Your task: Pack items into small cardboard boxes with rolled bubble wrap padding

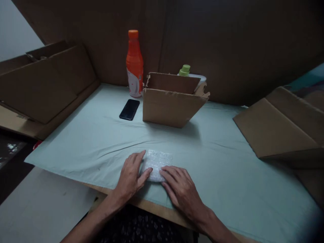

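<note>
A small, flat piece of clear bubble wrap (158, 158) lies on the pale green cloth near the table's front edge. I cannot make out whether anything is inside it. Against its left side rests my left hand (131, 173), fingers stretched forward and thumb apart, the thumb tip on the wrap. My right hand (181, 189) lies over the wrap's near right corner, fingers extended, with the thumb lower down by the near edge. Neither hand is closed around the wrap.
Beyond the hands stand an open cardboard box (168, 108), a black phone (129, 109) and an orange bottle (134, 64). A green-capped bottle (185, 70) is partly hidden behind the box. Cardboard boxes flank the cloth (222, 175) at left (48, 84) and right (280, 131).
</note>
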The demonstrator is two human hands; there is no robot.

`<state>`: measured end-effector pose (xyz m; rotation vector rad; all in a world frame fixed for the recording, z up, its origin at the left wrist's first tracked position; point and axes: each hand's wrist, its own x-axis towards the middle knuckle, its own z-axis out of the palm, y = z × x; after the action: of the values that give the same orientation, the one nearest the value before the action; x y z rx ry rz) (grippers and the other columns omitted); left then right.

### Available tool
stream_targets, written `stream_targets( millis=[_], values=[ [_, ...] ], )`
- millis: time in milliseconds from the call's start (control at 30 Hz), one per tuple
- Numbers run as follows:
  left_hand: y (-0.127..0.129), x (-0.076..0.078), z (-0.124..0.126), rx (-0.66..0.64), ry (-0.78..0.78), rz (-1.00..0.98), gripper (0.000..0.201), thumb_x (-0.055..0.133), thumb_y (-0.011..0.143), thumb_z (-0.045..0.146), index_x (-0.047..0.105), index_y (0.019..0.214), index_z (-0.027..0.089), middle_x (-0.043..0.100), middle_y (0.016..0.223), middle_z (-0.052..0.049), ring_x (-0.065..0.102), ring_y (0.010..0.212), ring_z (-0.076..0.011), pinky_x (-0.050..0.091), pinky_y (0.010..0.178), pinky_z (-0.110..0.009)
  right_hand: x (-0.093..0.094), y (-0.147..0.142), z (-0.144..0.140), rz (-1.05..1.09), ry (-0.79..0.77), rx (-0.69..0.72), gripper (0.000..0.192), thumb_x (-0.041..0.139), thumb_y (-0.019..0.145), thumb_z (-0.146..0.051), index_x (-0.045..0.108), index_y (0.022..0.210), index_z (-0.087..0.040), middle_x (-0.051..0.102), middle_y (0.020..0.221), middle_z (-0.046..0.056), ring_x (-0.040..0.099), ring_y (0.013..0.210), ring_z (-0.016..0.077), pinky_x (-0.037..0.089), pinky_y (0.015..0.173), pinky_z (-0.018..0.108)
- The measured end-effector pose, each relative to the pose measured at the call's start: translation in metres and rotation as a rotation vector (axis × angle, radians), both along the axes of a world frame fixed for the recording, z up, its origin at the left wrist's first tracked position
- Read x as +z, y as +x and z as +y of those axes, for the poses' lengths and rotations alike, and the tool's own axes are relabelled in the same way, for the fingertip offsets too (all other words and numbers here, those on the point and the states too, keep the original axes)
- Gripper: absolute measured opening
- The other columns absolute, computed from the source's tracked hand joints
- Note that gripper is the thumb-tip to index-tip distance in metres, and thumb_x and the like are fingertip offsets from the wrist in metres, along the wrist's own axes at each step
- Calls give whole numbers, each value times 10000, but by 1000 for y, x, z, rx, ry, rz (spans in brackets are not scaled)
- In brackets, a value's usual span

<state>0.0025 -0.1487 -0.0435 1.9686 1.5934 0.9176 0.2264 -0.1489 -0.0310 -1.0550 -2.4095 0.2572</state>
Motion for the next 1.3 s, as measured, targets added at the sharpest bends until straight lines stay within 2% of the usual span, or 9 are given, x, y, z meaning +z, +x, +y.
stream_targets(
  millis=[167,300,567,733,833,967,1133,1233,1300],
  values=[
    [-6,6,-21,129,-271,-400,642,561,937,387,310,1501,209,595,1296,-144,628,1040,-229,547,887,-417,5,0,13,187,-297,-95,248,514,985,-234,668,1178,-216,751,1108,87,689,1027,235,551,900,425],
    [-2,3,-17,77,-247,-309,720,598,878,339,296,1514,191,533,1407,-173,597,1139,-265,533,931,-440,15,-3,27,162,-538,-117,263,514,974,-274,691,1160,-217,753,1106,76,691,1005,235,546,895,410],
    [0,2,10,-66,-168,131,596,546,874,247,437,1452,147,647,1149,-141,588,1056,-299,510,948,-500,4,-3,49,-168,-307,-186,310,642,902,-317,696,1155,-147,561,1450,194,506,1324,357,425,1050,544],
    [-14,4,10,-196,-176,-69,795,659,788,279,350,1516,208,601,1293,-139,579,1166,-293,496,1009,-491,11,-4,24,-11,-374,-31,120,626,875,-180,637,994,-191,699,1222,103,621,1110,246,479,959,417],
    [-15,9,9,-283,-252,-243,750,619,840,299,334,1530,230,643,1226,-115,643,1072,-253,540,933,-432,20,-7,17,121,-451,30,186,604,858,-145,616,1031,-212,726,1063,48,645,929,200,494,876,372],
    [-9,17,10,-322,-318,-332,577,547,913,278,431,1478,262,692,1052,-64,679,871,-194,572,767,-326,28,3,24,349,-677,-108,429,655,796,-193,600,1220,-222,716,1061,44,662,874,182,521,784,306],
    [2,55,48,-353,50,-106,697,667,883,298,360,1509,296,621,1325,-103,616,1190,-254,537,979,-409,34,30,41,458,-723,-241,92,644,814,-267,668,867,-196,660,758,-5,608,693,154,489,635,246],
    [12,95,104,-223,468,133,652,608,922,235,342,1517,224,502,1472,-144,413,1425,-294,371,1157,-495,40,45,48,440,-641,-295,117,653,831,-312,674,867,-202,669,769,-2,618,692,157,498,634,246],
    [20,117,148,-164,605,281,603,578,903,160,400,1479,154,510,1459,-154,337,1473,-317,290,1192,-521,46,52,51,397,-605,-294,133,646,847,-335,682,874,-210,678,767,-3,630,686,158,507,628,244]
  ],
)
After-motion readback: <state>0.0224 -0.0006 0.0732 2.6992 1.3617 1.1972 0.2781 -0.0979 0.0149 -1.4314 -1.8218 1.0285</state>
